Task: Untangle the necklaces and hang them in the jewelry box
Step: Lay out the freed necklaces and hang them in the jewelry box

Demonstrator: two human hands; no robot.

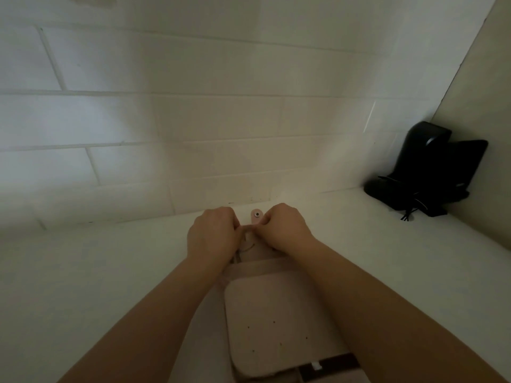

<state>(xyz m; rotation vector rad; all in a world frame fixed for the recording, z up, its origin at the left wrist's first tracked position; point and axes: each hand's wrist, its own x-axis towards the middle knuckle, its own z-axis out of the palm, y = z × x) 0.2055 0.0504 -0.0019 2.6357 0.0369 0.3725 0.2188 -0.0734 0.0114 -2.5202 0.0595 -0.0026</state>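
Both hands work at the far end of the pink jewelry box, which lies open and flat on the white counter, between the forearms. The left hand and the right hand are curled almost closed, with the fingertips meeting over a narrow strap or bar of the box. They seem to pinch something very small there, but I cannot tell what it is, because the picture is dim and the fingers cover it. Just beyond the hands a small snap tab sticks out toward the tiled wall.

In my judgement the task is in its middle or late part. A thin curved line under the hands may be a necklace chain already in the upper section, so the hanging step seems to be in hand. How many necklaces are done, and whether any remain tangled, cannot be seen.

The long axis of the box runs from the person toward the wall, tilted slightly to the left. Its padded panel with small holes is at the near end, and the hanging section is at the far end. A black device stands in the right corner, well apart.
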